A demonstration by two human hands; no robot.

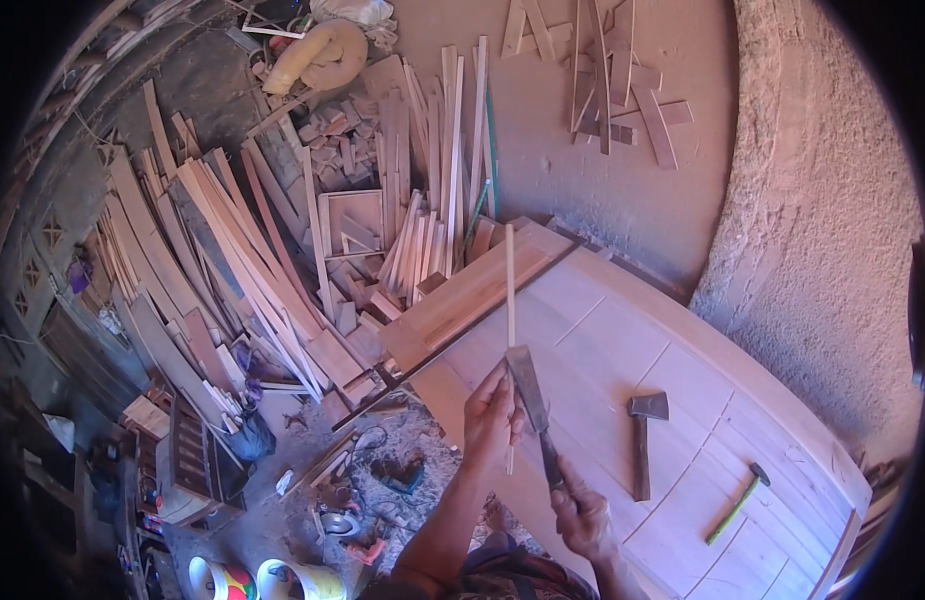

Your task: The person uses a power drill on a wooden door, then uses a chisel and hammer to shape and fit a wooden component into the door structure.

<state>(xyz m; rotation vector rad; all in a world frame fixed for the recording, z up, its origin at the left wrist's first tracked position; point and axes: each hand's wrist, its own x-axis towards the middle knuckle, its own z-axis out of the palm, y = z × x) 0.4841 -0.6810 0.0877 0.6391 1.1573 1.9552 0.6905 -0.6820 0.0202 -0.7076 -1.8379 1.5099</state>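
Note:
My left hand is closed around a thin wooden strip, which stands nearly upright over the workbench edge. In my right hand is the dark handle of a tool with a broad, flat metal blade, which looks like a wide chisel. Its blade slants up and left, close beside my left fingers and across the strip; whether it touches the strip I cannot tell. Right of my hands, a short-handled hatchet lies on the pale wooden panel. Farther right lies a small hammer with a green handle.
A brown board lies at the panel's far left end. Long planks and offcuts lean at the back left. Wood pieces hang on the wall. White buckets and a shavings-littered floor are at the lower left.

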